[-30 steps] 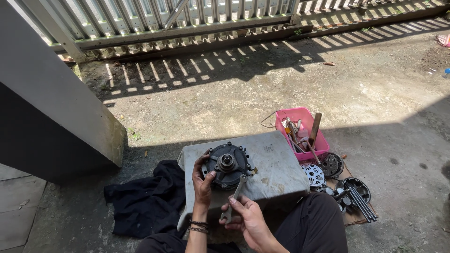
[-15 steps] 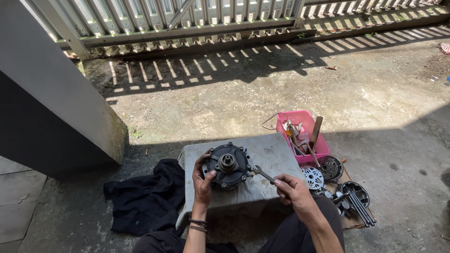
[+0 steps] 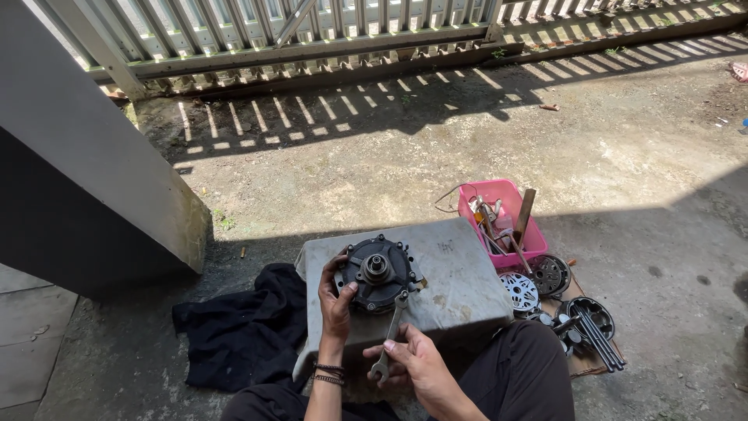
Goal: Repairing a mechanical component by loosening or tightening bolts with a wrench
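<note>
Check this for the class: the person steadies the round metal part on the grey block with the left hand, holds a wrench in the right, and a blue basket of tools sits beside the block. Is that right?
One detail is wrong: the basket is pink, not blue, as the head view shows. The rest stands: the left hand steadies the round metal part on the grey block, and the right hand holds a wrench.

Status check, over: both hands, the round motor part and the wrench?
Left hand grips round dark motor part on grey block. Right hand holds wrench, head at the part's rim. Nothing between them.
</note>
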